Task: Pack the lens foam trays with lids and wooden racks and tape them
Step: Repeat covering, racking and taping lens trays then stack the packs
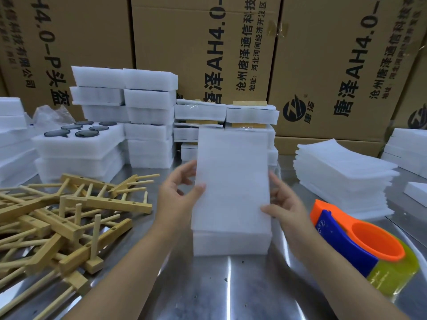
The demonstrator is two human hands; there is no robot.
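A thin white foam lid [232,179] lies over a white foam tray [231,243] on the metal table in front of me. My left hand [178,195] pinches the lid's left edge with thumb on top. At the lid's right edge, my right hand [285,204] holds it the same way. Wooden racks [62,218] lie in a loose pile at the left. An orange and blue tape dispenser [360,241] with yellowish tape rests at the right. The tray's contents are hidden under the lid.
A stack of foam lids [342,176] stands at the right. Stacked foam trays [124,107], one showing dark lenses [87,130], fill the back left. Taped packs [226,116] sit behind the lid. Cardboard boxes [208,42] wall the back.
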